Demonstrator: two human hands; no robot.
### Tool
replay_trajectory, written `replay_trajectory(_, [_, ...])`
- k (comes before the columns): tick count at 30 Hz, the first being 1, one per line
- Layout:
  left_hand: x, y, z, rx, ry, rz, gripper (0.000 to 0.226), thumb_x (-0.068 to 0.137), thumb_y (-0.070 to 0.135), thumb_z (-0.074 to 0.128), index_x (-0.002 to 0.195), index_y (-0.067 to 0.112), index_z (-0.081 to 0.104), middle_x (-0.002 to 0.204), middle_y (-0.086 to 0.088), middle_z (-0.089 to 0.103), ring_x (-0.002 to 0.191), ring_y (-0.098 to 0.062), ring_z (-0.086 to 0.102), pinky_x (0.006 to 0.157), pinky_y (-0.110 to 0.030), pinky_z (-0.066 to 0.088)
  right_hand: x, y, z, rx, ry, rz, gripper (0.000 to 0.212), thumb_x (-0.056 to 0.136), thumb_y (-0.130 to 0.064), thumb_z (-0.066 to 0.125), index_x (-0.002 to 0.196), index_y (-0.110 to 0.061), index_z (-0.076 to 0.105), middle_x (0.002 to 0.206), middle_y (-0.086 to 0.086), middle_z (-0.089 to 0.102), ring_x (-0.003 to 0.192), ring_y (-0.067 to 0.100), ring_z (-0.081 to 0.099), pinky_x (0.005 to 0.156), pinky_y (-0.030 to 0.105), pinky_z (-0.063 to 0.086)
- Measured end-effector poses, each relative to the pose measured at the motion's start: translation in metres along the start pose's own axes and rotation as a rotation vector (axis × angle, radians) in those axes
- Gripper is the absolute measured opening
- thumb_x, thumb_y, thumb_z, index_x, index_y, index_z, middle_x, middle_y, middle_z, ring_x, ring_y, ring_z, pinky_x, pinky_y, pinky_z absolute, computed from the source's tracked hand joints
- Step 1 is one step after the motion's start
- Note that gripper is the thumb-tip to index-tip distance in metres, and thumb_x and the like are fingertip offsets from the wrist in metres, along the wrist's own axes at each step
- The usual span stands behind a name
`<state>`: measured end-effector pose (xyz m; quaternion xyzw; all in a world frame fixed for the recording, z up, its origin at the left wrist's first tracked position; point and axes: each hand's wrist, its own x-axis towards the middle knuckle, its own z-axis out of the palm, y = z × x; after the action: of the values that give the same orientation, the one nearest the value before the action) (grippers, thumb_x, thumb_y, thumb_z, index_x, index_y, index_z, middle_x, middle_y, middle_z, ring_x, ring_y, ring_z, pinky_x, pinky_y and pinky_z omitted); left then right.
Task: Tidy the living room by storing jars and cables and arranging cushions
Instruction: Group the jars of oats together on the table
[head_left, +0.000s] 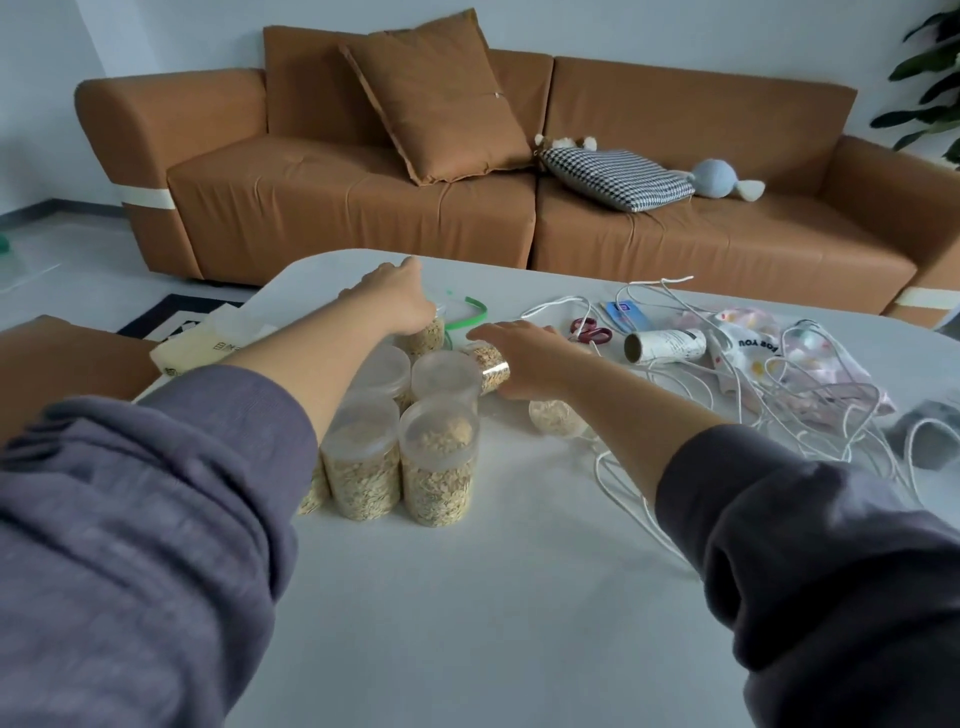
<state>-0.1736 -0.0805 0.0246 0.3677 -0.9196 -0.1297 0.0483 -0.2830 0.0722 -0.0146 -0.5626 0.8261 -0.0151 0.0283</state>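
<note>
Several clear jars of oats (436, 457) with pale lids stand bunched on the white table (467, 597). My left hand (397, 299) grips the top of a far jar (428, 335) beside a clear bag with a green rim (470, 312). My right hand (524, 358) wraps around a tilted jar (488, 366); another jar (556, 418) shows below its wrist. White cables (779, 410) sprawl tangled at the right. A brown cushion (441, 98) leans on the brown sofa (337, 208); a houndstooth cushion (618, 176) lies flat on the seat.
Red-handled scissors (592, 331), a cardboard tube (665, 345), a blue card (626, 309) and a patterned cloth pouch (779, 358) lie among the cables. A blue plush toy (719, 179) sits on the sofa. A plant (930, 78) stands far right, a paper bag (208, 345) at table's left.
</note>
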Motion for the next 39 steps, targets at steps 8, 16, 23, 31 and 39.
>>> replay_trajectory(8, [0.018, 0.002, 0.014, 0.026, -0.032, -0.037, 0.070, 0.091, 0.033, 0.059, 0.148, 0.012, 0.023, 0.144, -0.017, 0.035, 0.124, -0.037, 0.045, 0.099, -0.049, 0.043, 0.024, 0.012, 0.012, -0.083, -0.076, 0.153, 0.072, 0.083, -0.003, 0.060, 0.145, -0.025, 0.030, 0.141, 0.007, 0.035, 0.130, 0.031, 0.035, 0.101, 0.056, 0.038])
replay_trajectory(16, [0.011, 0.005, 0.009, -0.094, 0.079, -0.040, 0.079, 0.080, 0.033, 0.074, 0.142, 0.014, 0.030, 0.139, -0.011, 0.043, 0.121, -0.031, 0.049, 0.093, -0.043, 0.047, 0.016, 0.018, 0.001, -0.222, 0.146, 0.132, 0.069, 0.073, -0.039, 0.075, 0.132, -0.021, 0.044, 0.123, 0.003, 0.047, 0.114, 0.025, 0.046, 0.090, 0.039, 0.039])
replay_trajectory(23, [-0.017, 0.016, -0.034, -0.383, 0.257, 0.067, 0.079, 0.078, 0.035, 0.077, 0.141, 0.020, 0.031, 0.142, -0.005, 0.043, 0.124, -0.027, 0.046, 0.092, -0.035, 0.040, -0.014, 0.014, -0.054, 0.147, 0.378, 0.219, 0.069, 0.069, -0.033, 0.080, 0.126, -0.016, 0.046, 0.120, 0.005, 0.048, 0.102, 0.028, 0.055, 0.077, 0.041, 0.051])
replay_trajectory(31, [-0.102, 0.005, -0.087, -0.608, 0.449, 0.316, 0.070, 0.078, 0.030, 0.076, 0.136, 0.024, 0.037, 0.128, 0.002, 0.048, 0.111, -0.010, 0.049, 0.085, -0.020, 0.037, -0.089, -0.043, -0.112, 0.605, 0.776, 0.206, 0.073, 0.071, -0.037, 0.080, 0.133, -0.019, 0.045, 0.120, -0.006, 0.055, 0.106, 0.011, 0.052, 0.085, 0.020, 0.040])
replay_trajectory(39, [-0.215, -0.037, -0.089, -0.567, 0.373, 0.325, 0.069, 0.077, 0.036, 0.077, 0.134, 0.032, 0.038, 0.119, 0.007, 0.054, 0.103, -0.006, 0.050, 0.078, -0.009, 0.038, -0.174, -0.131, -0.087, 0.798, 0.633, 0.180, 0.073, 0.071, -0.035, 0.083, 0.133, -0.027, 0.047, 0.106, -0.027, 0.052, 0.090, -0.003, 0.056, 0.081, 0.015, 0.046])
